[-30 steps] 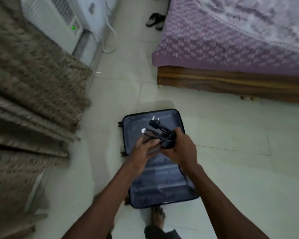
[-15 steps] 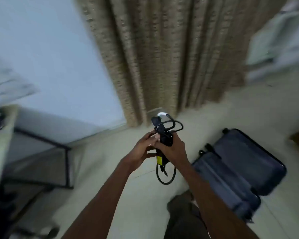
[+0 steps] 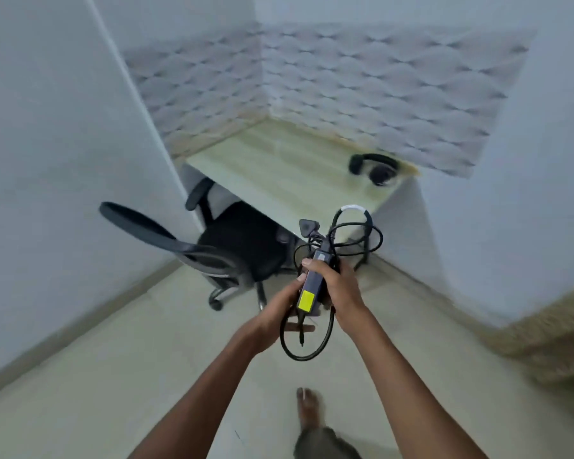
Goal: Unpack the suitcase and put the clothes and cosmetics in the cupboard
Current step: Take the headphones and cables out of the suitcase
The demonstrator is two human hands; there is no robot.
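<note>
Pale walls and a patterned panel close in a corner where a light wooden tabletop [image 3: 289,167] stands; half a second ago the view held a curtain and the open suitcase, both now gone from sight apart from a strip of curtain [image 3: 550,336] at the right edge. Fingers [image 3: 315,265] of the right hand [image 3: 340,289] are clamped round a dark power adapter [image 3: 314,286] with a yellow label, as before. Left hand [image 3: 279,313] curls its fingers against the adapter's lower end from the left. Black cable [image 3: 352,233] loops above and hangs below the hands, its plug [image 3: 307,226] sticking up. Farther out, an office chair [image 3: 226,250] sits tucked partly under the tabletop, and headphones [image 3: 375,167] lie near its right end. A bare foot [image 3: 307,410] steps on the floor below.
</note>
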